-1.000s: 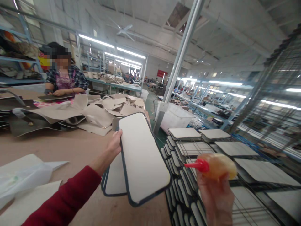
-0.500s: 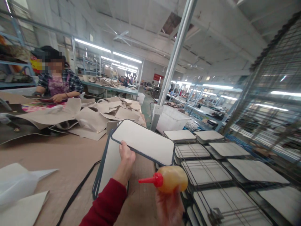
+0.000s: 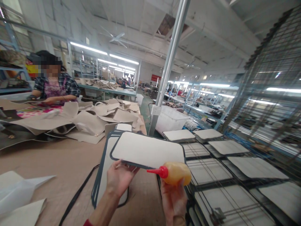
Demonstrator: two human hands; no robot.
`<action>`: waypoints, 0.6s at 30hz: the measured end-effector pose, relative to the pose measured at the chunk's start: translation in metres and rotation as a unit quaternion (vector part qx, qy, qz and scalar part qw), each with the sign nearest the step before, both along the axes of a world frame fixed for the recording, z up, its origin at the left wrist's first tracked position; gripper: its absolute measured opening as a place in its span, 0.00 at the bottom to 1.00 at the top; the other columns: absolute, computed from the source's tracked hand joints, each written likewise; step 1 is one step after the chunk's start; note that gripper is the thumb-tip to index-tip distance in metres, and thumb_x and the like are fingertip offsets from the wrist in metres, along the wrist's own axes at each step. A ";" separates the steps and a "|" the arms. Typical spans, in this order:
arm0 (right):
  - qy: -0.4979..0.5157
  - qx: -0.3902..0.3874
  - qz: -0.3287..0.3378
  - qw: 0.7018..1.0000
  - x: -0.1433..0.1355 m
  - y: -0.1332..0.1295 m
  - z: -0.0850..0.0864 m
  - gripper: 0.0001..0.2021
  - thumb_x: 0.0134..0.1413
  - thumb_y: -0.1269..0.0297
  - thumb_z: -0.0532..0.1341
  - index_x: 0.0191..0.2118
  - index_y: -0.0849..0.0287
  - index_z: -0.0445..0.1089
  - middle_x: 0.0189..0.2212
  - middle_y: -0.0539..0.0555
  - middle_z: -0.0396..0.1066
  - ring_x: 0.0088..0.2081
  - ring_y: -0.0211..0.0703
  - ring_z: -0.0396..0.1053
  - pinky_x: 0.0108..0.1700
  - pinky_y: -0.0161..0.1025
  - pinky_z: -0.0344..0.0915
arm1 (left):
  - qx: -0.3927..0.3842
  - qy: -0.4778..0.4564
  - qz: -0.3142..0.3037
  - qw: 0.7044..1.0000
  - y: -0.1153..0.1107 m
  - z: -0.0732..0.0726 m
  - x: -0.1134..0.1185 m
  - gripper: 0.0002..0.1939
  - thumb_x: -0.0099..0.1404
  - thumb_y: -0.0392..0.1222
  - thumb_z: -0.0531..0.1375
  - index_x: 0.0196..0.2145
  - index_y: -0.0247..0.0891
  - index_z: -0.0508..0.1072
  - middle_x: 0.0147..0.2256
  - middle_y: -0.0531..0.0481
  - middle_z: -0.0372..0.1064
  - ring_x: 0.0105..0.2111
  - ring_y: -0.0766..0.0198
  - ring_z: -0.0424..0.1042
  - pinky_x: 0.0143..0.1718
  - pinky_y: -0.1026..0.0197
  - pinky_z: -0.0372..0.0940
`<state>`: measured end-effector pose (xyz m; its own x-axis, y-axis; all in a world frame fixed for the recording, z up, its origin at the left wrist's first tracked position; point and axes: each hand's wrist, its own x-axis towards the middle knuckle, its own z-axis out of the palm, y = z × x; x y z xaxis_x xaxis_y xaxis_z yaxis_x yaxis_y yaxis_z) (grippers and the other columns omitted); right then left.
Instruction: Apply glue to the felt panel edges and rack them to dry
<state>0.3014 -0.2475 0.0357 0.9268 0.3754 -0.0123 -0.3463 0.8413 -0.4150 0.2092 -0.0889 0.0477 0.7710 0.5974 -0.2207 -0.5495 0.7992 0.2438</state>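
My left hand (image 3: 118,179) is palm up at the near edge of a cream panel (image 3: 148,149) with rounded corners and a dark border. Its fingers reach under that edge and hold the panel, their tips hidden below it. My right hand (image 3: 174,197) grips a squeeze bottle (image 3: 177,173) of yellowish liquid, tipped on its side. The bottle's red nozzle points left, just in front of the panel's near edge. Under the held panel, a stack of similar panels (image 3: 105,175) lies on the brown tabletop (image 3: 77,157).
On my right, a wire rack (image 3: 207,197) carries rows of cream panels. Beige sheet pieces (image 3: 87,121) are heaped across the table, where a person (image 3: 55,84) works at the far left. A black strap (image 3: 80,194) lies left of the stack. A metal post (image 3: 164,75) rises beyond the table.
The held panel has come down and levelled out over the stack. My left hand has turned from an overhand grip to palm up beneath the edge. The bottle has shifted slightly right.
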 end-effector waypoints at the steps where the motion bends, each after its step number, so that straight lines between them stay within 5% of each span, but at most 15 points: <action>1: -0.014 -0.002 -0.007 1.000 0.002 -0.003 -0.001 0.18 0.40 0.52 0.69 0.41 0.49 0.73 0.38 0.50 0.75 0.40 0.42 0.73 0.41 0.38 0.71 | 0.014 0.001 -0.012 1.000 0.003 -0.006 -0.010 0.08 0.56 0.38 0.53 0.30 0.37 0.72 0.34 0.42 0.73 0.38 0.50 0.73 0.42 0.41 0.67; 5: -0.046 -0.013 -0.021 0.999 0.011 -0.014 -0.013 0.19 0.48 0.53 0.65 0.47 0.48 0.70 0.44 0.50 0.73 0.43 0.42 0.72 0.42 0.39 0.71 | 0.138 0.175 -0.002 0.975 0.023 -0.014 -0.046 0.16 0.53 0.38 0.58 0.41 0.36 0.73 0.45 0.37 0.71 0.44 0.50 0.71 0.43 0.51 0.67; 8: -0.041 -0.036 -0.016 0.998 0.012 -0.017 -0.027 0.18 0.54 0.53 0.60 0.50 0.48 0.67 0.48 0.50 0.70 0.46 0.41 0.70 0.43 0.39 0.71 | 0.388 0.319 0.084 0.861 0.040 0.012 -0.048 0.21 0.48 0.37 0.66 0.42 0.37 0.74 0.38 0.41 0.74 0.36 0.56 0.73 0.36 0.61 0.67; 12: -0.042 -0.040 0.029 0.998 -0.001 -0.016 -0.032 0.16 0.53 0.52 0.61 0.47 0.48 0.70 0.43 0.50 0.74 0.44 0.40 0.71 0.43 0.38 0.70 | 0.658 0.255 0.095 0.702 0.047 0.065 0.000 0.24 0.40 0.33 0.70 0.39 0.40 0.78 0.40 0.44 0.74 0.42 0.55 0.70 0.44 0.62 0.63; 15: -0.050 -0.021 0.078 0.995 -0.013 -0.016 -0.027 0.13 0.47 0.52 0.65 0.39 0.49 0.74 0.36 0.49 0.76 0.38 0.39 0.73 0.43 0.37 0.70 | 0.719 0.224 0.035 0.657 0.046 0.088 0.045 0.29 0.32 0.28 0.71 0.37 0.39 0.78 0.43 0.43 0.73 0.48 0.53 0.68 0.50 0.62 0.59; 18: -0.044 -0.008 0.100 0.994 -0.020 -0.015 -0.024 0.12 0.44 0.53 0.67 0.35 0.50 0.75 0.33 0.49 0.76 0.35 0.38 0.74 0.41 0.35 0.70 | 0.754 0.247 -0.056 0.606 0.048 0.091 0.073 0.24 0.34 0.28 0.69 0.34 0.37 0.79 0.35 0.44 0.75 0.39 0.53 0.72 0.43 0.62 0.62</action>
